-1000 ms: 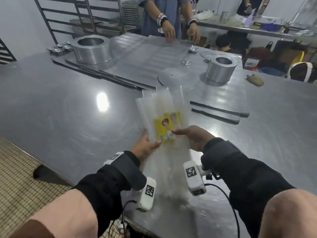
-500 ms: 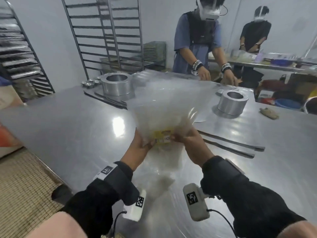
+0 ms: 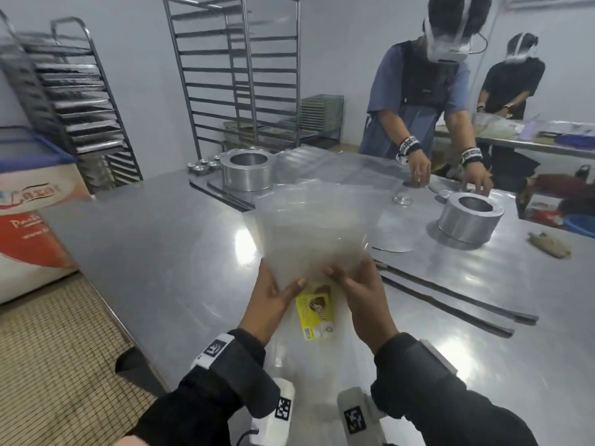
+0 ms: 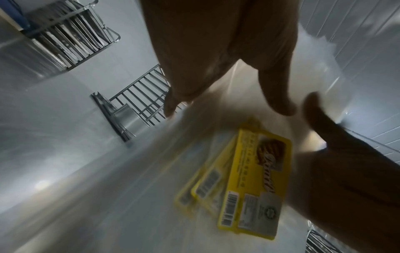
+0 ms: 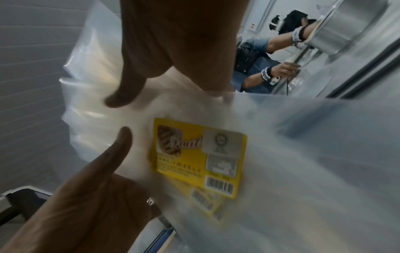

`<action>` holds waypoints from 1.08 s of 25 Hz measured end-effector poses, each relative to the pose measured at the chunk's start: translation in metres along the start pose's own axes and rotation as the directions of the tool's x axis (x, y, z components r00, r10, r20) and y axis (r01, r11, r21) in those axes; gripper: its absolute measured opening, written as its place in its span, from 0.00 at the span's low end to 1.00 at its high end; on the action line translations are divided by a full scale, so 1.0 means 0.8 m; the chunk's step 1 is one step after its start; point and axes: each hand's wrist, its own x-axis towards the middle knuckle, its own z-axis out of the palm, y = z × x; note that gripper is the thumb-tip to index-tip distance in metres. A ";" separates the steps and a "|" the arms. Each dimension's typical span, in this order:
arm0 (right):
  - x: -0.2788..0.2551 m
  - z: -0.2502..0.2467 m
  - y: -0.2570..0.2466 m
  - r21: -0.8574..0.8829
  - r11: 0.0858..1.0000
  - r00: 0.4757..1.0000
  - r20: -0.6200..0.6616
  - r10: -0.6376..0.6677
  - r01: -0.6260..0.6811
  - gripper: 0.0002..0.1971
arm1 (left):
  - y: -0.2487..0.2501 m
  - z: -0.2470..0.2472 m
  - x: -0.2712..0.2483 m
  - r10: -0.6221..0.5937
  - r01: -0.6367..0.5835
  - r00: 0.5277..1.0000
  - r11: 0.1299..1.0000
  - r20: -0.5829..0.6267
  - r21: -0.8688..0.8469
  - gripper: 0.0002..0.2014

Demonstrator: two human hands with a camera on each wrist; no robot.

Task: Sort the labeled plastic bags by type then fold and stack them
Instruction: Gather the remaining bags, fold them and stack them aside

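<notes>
A yellow label (image 3: 315, 312) is carried on the clear plastic bags (image 3: 309, 233); a brown script word beginning "Roti" is printed beside a bread picture, the remaining letters being blurred. Barcodes (image 5: 219, 185) and a grey panel with a round seal (image 5: 220, 139) are shown on the label (image 5: 197, 154), their small print being illegible. At least 2 further labels (image 4: 201, 186) are seen beneath the first (image 4: 253, 184). On the chest freezer (image 3: 35, 201), the red script "Laxat" is tentatively read; the white lettering below it is not legible.
</notes>
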 end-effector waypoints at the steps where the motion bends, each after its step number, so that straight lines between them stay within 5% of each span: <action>1: 0.003 -0.004 -0.006 -0.019 1.000 0.999 0.048 0.003 -0.002 0.25 | 0.005 -0.004 0.001 -0.004 0.004 0.999 1.000 0.045 0.010 0.36; 3: 0.007 -0.016 -0.012 -0.053 0.998 0.989 0.145 0.038 -0.031 0.39 | 0.011 -0.012 0.000 -0.038 0.033 0.991 0.998 0.128 0.045 0.42; 5: 0.004 -0.017 -0.008 -0.042 0.998 0.991 0.127 0.048 -0.043 0.43 | 0.010 -0.010 -0.004 -0.050 0.048 0.990 0.999 0.132 0.022 0.43; 10: 0.006 0.016 0.003 0.068 0.992 0.980 -0.179 -0.091 0.105 0.22 | 0.015 0.022 0.007 0.001 -0.007 0.997 0.997 -0.081 -0.082 0.28; 14: 0.017 0.011 -0.007 -0.042 0.993 0.994 0.027 -0.109 0.111 0.40 | 0.031 0.011 0.019 -0.017 0.010 0.997 0.996 -0.078 -0.093 0.46; 17: 0.021 -0.002 -0.004 -0.168 0.984 0.984 0.173 -0.029 0.058 0.52 | 0.029 0.001 0.019 -0.021 0.020 0.999 0.999 -0.035 -0.031 0.51; 21: 0.017 0.020 0.002 -0.017 0.997 0.997 -0.039 -0.070 0.069 0.23 | 0.022 0.014 0.024 0.003 -0.014 0.994 0.995 -0.108 -0.100 0.40; 23: 0.017 0.028 -0.004 0.017 0.997 0.995 -0.061 -0.074 0.075 0.19 | 0.028 0.016 0.029 0.014 -0.032 0.992 0.990 -0.127 -0.135 0.38; 27: 0.023 0.013 -0.013 -0.022 0.998 0.996 0.072 -0.050 0.051 0.43 | 0.027 -0.008 0.033 -0.016 0.018 1.000 0.996 0.027 -0.082 0.49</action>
